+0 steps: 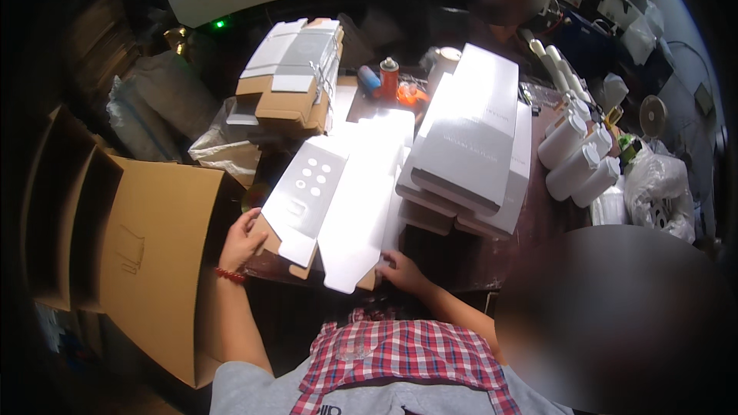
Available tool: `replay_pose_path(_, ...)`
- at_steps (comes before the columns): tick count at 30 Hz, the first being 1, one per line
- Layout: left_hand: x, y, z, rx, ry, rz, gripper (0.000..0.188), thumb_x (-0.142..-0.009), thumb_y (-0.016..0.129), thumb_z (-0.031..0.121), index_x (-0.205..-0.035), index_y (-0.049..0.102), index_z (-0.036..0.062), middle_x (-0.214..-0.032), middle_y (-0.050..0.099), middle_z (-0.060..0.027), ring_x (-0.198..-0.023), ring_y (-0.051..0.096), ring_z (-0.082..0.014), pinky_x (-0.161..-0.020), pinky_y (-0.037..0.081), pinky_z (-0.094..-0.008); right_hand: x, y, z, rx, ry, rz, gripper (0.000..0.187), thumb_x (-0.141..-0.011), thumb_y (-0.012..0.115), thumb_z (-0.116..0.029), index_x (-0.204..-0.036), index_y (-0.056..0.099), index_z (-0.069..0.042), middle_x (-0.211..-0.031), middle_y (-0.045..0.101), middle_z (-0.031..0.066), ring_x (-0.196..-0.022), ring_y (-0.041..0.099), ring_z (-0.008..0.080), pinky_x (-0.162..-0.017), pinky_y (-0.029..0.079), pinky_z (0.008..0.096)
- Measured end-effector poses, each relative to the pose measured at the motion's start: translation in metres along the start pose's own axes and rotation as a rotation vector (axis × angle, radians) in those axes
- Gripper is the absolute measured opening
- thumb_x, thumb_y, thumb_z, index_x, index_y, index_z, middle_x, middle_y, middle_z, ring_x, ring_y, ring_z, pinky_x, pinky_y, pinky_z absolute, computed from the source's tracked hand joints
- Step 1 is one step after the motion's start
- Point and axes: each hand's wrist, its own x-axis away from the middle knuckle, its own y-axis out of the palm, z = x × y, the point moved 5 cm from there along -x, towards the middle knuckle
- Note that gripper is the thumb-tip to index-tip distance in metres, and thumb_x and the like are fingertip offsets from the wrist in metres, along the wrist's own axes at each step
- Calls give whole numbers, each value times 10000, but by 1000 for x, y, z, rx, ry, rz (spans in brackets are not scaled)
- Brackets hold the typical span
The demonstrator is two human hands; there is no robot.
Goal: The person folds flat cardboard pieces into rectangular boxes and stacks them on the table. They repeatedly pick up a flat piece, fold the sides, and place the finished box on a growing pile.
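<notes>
A flat, unfolded white and grey carton (352, 194) lies on the dark red table before me, its near flaps reaching past the front edge. White dots mark its grey panel. My left hand (244, 242) pinches the brown side flap at its near left, a red bead bracelet round the wrist. At the near right corner, the curled fingers of my right hand (403, 271) hold the carton's edge. Just right of it, closed grey and white boxes (470, 138) are stacked. Behind to the left sits a tied bundle of folded cartons (290, 73).
Open brown cardboard boxes (157, 246) stand at my left. An orange-red spray can (389, 77) is at the table's back. White capped bottles (569, 142) and a clear plastic bag (659, 188) are at the right. A blurred round shape (615, 319) covers the lower right.
</notes>
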Motion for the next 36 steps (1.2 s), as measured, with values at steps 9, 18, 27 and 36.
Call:
replay_pose_path(9,79,-28,210,-165,465,463,263,-834,674,-6,-1088,625,35,-958,636,-21,-890,584,-100,-798,475,-240,29,-48,-158,204,-661,155,328,-854,684,-162,-1154,617,-50,-1054,672,122,-924,664,243,-772,530,336)
replay_pose_path(18,181,80,358,-895,1215,135,221,-709,796,51,-831,615,87,-735,688,-50,-627,619,-173,-583,481,-276,103,-59,-381,200,-1456,300,765,-729,807,-249,-1357,427,-32,-1320,521,188,-1218,512,352,-988,421,444)
replay_pose_path(27,230,64,344,-1012,1531,998,439,-932,545,158,-1337,422,39,-1401,429,-221,-1314,405,-406,-1088,316,-576,96,-84,-392,-272,-1274,-47,277,-852,694,-59,-1104,603,7,-858,662,114,-731,645,154,-675,505,273)
replay_pose_path(36,153,28,261,-264,886,798,434,-967,512,210,-1341,443,0,-1487,366,-136,-1295,421,-256,-1055,357,-385,78,-113,-373,-503,-1033,-202,289,-967,560,-107,-1231,535,7,-987,600,46,-871,559,107,-787,454,241)
